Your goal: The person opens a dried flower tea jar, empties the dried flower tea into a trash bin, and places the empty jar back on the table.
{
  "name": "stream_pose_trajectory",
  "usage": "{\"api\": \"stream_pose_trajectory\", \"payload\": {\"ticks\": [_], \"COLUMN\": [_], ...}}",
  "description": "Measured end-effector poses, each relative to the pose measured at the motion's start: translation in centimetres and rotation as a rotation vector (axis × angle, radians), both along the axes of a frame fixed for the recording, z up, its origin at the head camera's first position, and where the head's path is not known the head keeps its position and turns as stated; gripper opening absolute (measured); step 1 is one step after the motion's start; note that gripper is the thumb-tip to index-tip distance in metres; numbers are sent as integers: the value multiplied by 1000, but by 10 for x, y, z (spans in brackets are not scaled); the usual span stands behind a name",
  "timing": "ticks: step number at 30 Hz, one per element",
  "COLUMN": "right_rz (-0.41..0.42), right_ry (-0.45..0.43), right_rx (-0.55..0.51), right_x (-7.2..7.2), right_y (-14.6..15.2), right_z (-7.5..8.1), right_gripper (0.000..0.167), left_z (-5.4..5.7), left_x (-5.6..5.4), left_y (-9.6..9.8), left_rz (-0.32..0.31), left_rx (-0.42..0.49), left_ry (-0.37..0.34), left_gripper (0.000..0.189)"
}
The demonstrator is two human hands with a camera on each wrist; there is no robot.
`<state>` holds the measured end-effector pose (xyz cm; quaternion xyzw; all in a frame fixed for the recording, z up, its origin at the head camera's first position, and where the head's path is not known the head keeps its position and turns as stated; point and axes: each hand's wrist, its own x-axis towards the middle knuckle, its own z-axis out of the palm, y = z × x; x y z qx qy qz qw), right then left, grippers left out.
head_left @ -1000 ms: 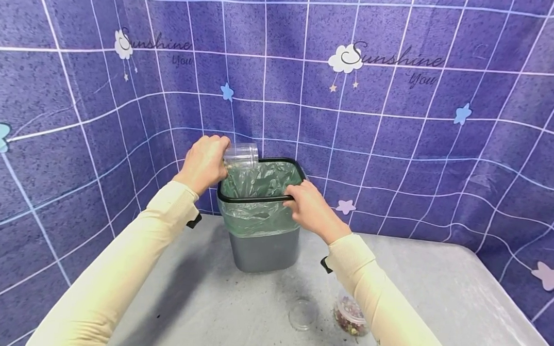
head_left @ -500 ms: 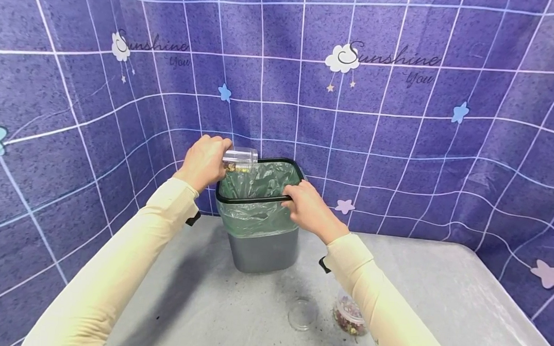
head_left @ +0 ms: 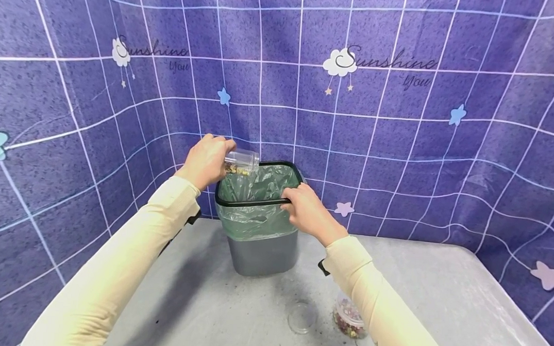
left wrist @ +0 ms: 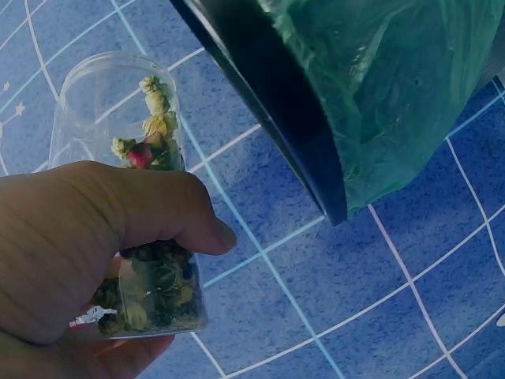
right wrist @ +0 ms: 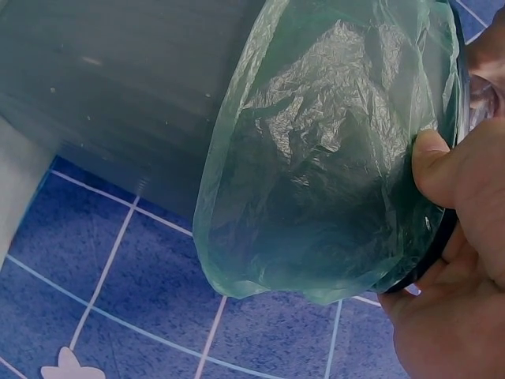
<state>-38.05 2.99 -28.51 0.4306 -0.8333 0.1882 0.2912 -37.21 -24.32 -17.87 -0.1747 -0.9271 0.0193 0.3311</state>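
My left hand point(head_left: 207, 161) grips a clear plastic jar point(head_left: 246, 161) by its side, tipped nearly level with its mouth over the bin's left rim. Dried flowers point(left wrist: 154, 138) in yellow and pink, with darker dried leaves point(left wrist: 162, 292), lie along the inside of the jar in the left wrist view. A grey trash bin point(head_left: 264, 255) stands on the table, lined with a green plastic bag point(head_left: 256, 223) folded over its black rim point(head_left: 257, 203). My right hand point(head_left: 311, 211) grips that rim at its near right corner, thumb on the bag outside in the right wrist view.
A clear round lid point(head_left: 302, 317) lies on the grey table point(head_left: 215, 320). Beside it, partly behind the right sleeve, stands a second clear jar point(head_left: 348, 318) of dried flowers. Small dark crumbs dot the surface. A purple gridded curtain point(head_left: 375, 146) hangs behind.
The jar in my left hand has dipped slightly, and its dried flowers have come into view along the lower side towards the mouth. My right hand keeps its grip on the rim.
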Motion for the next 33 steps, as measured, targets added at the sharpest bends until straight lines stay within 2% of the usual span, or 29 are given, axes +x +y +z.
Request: {"api": "stream_pose_trajectory", "payload": {"ticks": [9, 21, 33], "right_rz": [3, -12, -17], "right_ry": [-3, -20, -23], "right_rx": [-4, -4, 4], "right_x": [1, 0, 2], "right_y": [-1, 0, 0], "right_z": [-1, -1, 1], "right_gripper": [15, 14, 14], "left_z": [4, 9, 14], "left_x": [1, 3, 6], "left_y": [2, 5, 6], "left_rz": [14, 23, 22], "left_rx": [-15, -33, -63], "left_ry": [-40, -16, -22], "left_gripper": [43, 43, 46]}}
